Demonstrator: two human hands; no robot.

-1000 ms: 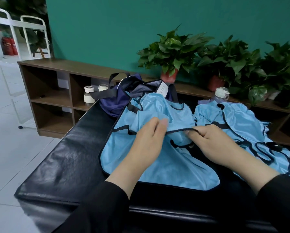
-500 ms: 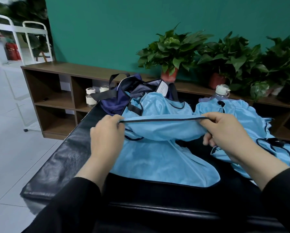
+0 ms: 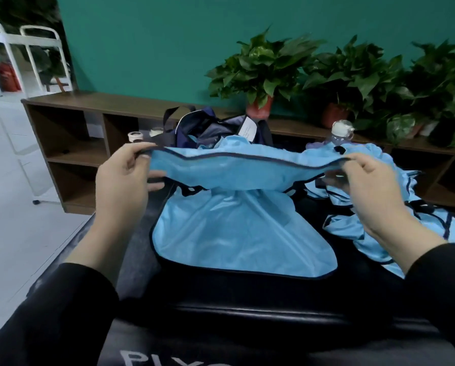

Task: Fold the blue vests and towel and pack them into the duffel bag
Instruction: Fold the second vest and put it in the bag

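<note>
A light blue vest (image 3: 237, 233) with dark trim lies on the black padded bench (image 3: 247, 299), its far edge lifted and stretched taut. My left hand (image 3: 123, 178) pinches that edge at its left end and my right hand (image 3: 363, 186) pinches it at the right end. Behind the vest the navy duffel bag (image 3: 194, 128) stands open with a white tag showing. More blue vests (image 3: 379, 223) lie crumpled at the right of the bench. I cannot pick out the towel.
A clear water bottle (image 3: 339, 133) with a white cap stands behind the crumpled vests. A low brown shelf unit (image 3: 70, 128) runs along the green wall with potted plants (image 3: 263, 67) on top and small jars (image 3: 135, 136) inside. White tiled floor lies to the left.
Both hands moved apart from the vest's middle, took hold of its far edge, and raised it off the bench, pulling it wide and taut.
</note>
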